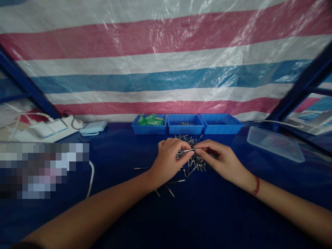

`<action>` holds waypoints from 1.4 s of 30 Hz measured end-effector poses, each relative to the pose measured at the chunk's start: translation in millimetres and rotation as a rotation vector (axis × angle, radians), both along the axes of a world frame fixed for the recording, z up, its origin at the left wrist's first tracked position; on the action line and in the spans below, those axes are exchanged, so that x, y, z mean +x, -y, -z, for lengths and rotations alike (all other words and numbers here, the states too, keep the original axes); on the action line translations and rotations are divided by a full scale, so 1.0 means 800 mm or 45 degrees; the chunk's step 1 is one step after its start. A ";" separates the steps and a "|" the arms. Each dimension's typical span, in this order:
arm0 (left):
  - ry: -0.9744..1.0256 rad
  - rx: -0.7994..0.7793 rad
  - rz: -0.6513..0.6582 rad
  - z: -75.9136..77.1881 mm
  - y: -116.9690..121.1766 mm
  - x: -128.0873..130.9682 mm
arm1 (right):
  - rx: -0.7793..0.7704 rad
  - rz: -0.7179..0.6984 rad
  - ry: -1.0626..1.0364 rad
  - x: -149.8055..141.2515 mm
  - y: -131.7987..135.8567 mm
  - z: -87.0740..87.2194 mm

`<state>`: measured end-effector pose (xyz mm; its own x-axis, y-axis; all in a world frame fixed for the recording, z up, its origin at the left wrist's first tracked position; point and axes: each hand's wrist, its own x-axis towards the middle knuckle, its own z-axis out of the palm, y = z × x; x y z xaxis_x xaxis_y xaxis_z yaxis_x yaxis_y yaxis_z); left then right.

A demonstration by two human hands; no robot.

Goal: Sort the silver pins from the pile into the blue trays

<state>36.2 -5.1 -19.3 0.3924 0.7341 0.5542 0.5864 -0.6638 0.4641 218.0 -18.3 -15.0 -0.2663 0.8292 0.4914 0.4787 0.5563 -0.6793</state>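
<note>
A pile of silver blind rivets lies on the dark blue tabletop. Over it, my left hand pinches one blind rivet between thumb and fingertips. From the other side my right hand is closed, its thumb and fingertips at the far end of that same rivet. The hands nearly meet there, and the fingers partly hide the pile. Several loose rivets lie apart from the pile, near my left wrist and forearm.
Behind the pile stand three blue bins: the left bin holds green plastic, the middle bin some rivets, the right bin a small thin piece. A clear plastic lid lies right. Left are a power strip, light-blue case and white cable.
</note>
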 end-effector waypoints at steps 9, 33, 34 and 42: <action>0.054 -0.046 -0.080 0.004 -0.002 0.001 | 0.117 0.274 0.119 0.027 -0.028 -0.007; -0.214 -0.056 -0.140 0.008 0.001 0.000 | 0.088 0.162 0.283 0.024 -0.023 0.002; -0.187 -0.056 -0.134 0.007 0.001 0.000 | 0.096 0.103 0.298 0.020 -0.018 0.002; -0.124 -0.043 0.002 0.003 0.002 -0.001 | 0.128 -0.048 0.253 0.008 -0.003 0.004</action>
<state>35.1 -6.5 -21.7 0.4443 0.7509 0.4887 0.6286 -0.6499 0.4271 224.2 -15.9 -18.3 -0.3961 0.7662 0.5060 0.5749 0.6367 -0.5140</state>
